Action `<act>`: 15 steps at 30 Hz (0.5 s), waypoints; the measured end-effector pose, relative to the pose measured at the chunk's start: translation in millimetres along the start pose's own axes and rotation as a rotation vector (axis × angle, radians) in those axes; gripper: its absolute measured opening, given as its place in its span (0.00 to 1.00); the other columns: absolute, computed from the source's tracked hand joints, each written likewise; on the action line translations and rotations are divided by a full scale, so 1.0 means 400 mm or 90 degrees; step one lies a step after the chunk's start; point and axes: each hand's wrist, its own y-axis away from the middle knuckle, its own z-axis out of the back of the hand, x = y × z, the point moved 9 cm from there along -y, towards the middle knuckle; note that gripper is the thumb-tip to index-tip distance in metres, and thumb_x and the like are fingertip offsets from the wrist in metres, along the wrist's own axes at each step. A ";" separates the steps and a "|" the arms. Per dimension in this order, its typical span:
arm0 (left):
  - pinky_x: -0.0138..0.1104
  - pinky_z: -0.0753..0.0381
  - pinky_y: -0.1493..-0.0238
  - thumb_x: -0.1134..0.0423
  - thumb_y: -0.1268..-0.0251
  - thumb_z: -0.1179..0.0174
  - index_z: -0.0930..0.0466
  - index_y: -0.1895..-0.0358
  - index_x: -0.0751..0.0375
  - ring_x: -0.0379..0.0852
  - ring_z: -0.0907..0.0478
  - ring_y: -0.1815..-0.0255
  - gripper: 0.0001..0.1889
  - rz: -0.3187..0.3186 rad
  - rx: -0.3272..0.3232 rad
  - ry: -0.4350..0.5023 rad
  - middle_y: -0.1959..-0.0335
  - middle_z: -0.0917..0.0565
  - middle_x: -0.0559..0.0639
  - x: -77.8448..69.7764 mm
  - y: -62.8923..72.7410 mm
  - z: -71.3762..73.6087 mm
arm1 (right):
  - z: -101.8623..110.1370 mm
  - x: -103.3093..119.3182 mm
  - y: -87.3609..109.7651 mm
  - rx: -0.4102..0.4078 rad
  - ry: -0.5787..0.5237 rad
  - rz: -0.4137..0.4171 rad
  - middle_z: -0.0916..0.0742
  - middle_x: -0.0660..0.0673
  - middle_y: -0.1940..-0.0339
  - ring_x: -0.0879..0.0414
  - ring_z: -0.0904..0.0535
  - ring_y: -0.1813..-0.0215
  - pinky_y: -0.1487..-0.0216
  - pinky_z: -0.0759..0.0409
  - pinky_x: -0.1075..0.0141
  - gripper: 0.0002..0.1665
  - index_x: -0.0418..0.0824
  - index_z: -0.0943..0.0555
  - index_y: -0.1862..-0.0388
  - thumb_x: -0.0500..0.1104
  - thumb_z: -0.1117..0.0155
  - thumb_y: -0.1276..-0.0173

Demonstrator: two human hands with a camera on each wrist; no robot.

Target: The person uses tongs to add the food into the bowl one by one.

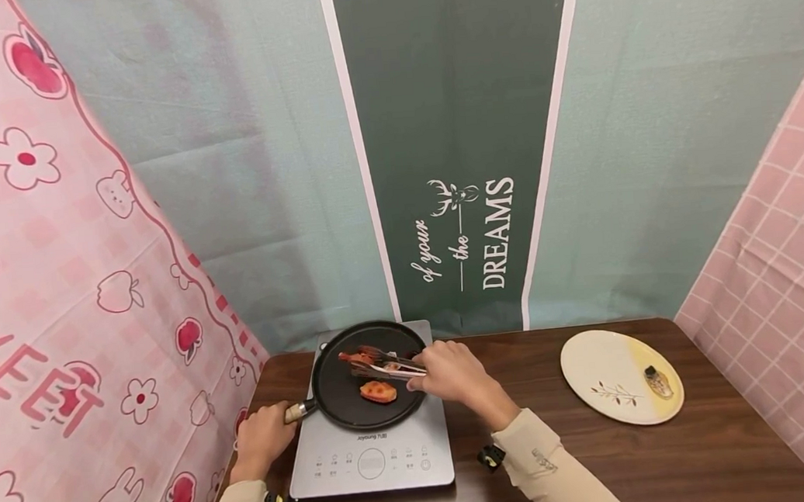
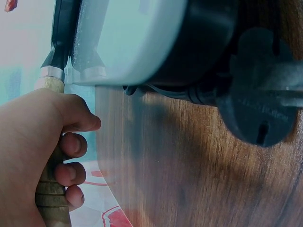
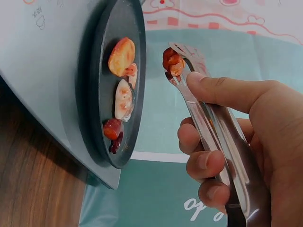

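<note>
My left hand (image 1: pixel 261 441) grips the wooden handle (image 2: pixel 52 201) of a black frying pan (image 1: pixel 342 399), with fingers and thumb curled round it. The pan sits on a silver induction cooker (image 1: pixel 320 478). My right hand (image 1: pixel 455 372) holds metal tongs (image 3: pixel 227 156) over the pan. A glossy reddish-brown piece of food (image 3: pixel 175 64) is pinched in the tong tips, apart from the pan in the right wrist view. In the pan lie an orange-brown piece (image 3: pixel 121 57), a whitish piece with a dark edge (image 3: pixel 124 99) and a small red piece (image 3: pixel 112 128).
To the right, a cream and yellow oval plate (image 1: pixel 585 370) bears a small browned piece with a dark end (image 1: pixel 658 382). The dark wooden table (image 1: pixel 508 368) meets a green cloth backdrop (image 1: pixel 460 83) behind, with pink cloths (image 1: pixel 94 249) at the sides.
</note>
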 end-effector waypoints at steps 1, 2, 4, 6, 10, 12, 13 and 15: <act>0.55 0.24 0.74 0.62 0.40 0.29 0.14 0.61 0.60 0.63 0.15 0.74 0.08 0.001 0.001 0.000 0.71 0.12 0.60 0.000 0.000 0.001 | -0.002 0.003 -0.001 0.001 0.001 0.000 0.25 0.57 0.84 0.58 0.30 0.79 0.76 0.34 0.62 0.18 0.54 0.19 0.78 0.60 0.21 0.39; 0.55 0.24 0.74 0.62 0.40 0.29 0.14 0.61 0.60 0.63 0.15 0.74 0.07 0.001 0.003 0.000 0.71 0.12 0.60 0.000 -0.001 0.001 | -0.003 0.006 -0.002 0.002 0.001 0.001 0.25 0.57 0.84 0.58 0.31 0.80 0.76 0.35 0.62 0.19 0.54 0.19 0.79 0.60 0.21 0.39; 0.55 0.23 0.74 0.62 0.40 0.30 0.14 0.61 0.60 0.62 0.15 0.74 0.07 0.003 0.006 0.001 0.71 0.12 0.60 0.000 -0.001 0.001 | -0.006 0.013 -0.004 0.005 0.000 0.002 0.25 0.57 0.85 0.58 0.31 0.80 0.77 0.35 0.62 0.20 0.54 0.20 0.80 0.60 0.21 0.39; 0.54 0.23 0.73 0.62 0.40 0.30 0.14 0.61 0.60 0.62 0.15 0.74 0.08 0.005 0.008 0.001 0.71 0.12 0.59 -0.001 -0.001 -0.001 | -0.012 0.017 -0.006 0.009 -0.001 0.001 0.26 0.56 0.85 0.58 0.32 0.81 0.77 0.36 0.62 0.20 0.54 0.21 0.79 0.60 0.21 0.38; 0.54 0.24 0.74 0.62 0.41 0.29 0.14 0.62 0.60 0.62 0.16 0.74 0.07 0.005 0.004 0.004 0.72 0.12 0.59 -0.002 0.001 -0.001 | -0.023 0.027 -0.011 0.012 0.002 0.002 0.28 0.55 0.85 0.58 0.34 0.81 0.77 0.38 0.63 0.22 0.52 0.21 0.80 0.60 0.22 0.37; 0.54 0.24 0.74 0.62 0.41 0.29 0.14 0.62 0.60 0.62 0.16 0.74 0.07 0.004 0.002 0.006 0.72 0.12 0.59 -0.002 0.001 -0.001 | -0.027 0.031 -0.013 0.011 0.007 0.001 0.27 0.55 0.86 0.58 0.34 0.81 0.77 0.38 0.63 0.22 0.52 0.20 0.80 0.60 0.21 0.37; 0.54 0.24 0.74 0.62 0.41 0.29 0.14 0.62 0.60 0.62 0.16 0.74 0.08 0.003 0.002 0.006 0.71 0.12 0.59 -0.001 0.001 -0.002 | -0.028 0.034 -0.014 0.009 0.009 0.001 0.27 0.54 0.86 0.58 0.34 0.82 0.77 0.37 0.62 0.21 0.51 0.19 0.79 0.60 0.21 0.38; 0.55 0.24 0.74 0.61 0.41 0.29 0.14 0.62 0.60 0.63 0.15 0.74 0.08 0.002 0.004 0.006 0.71 0.12 0.59 0.001 0.001 -0.002 | -0.030 0.040 -0.016 0.006 0.012 0.003 0.24 0.53 0.85 0.57 0.32 0.81 0.77 0.35 0.62 0.19 0.51 0.16 0.77 0.60 0.21 0.38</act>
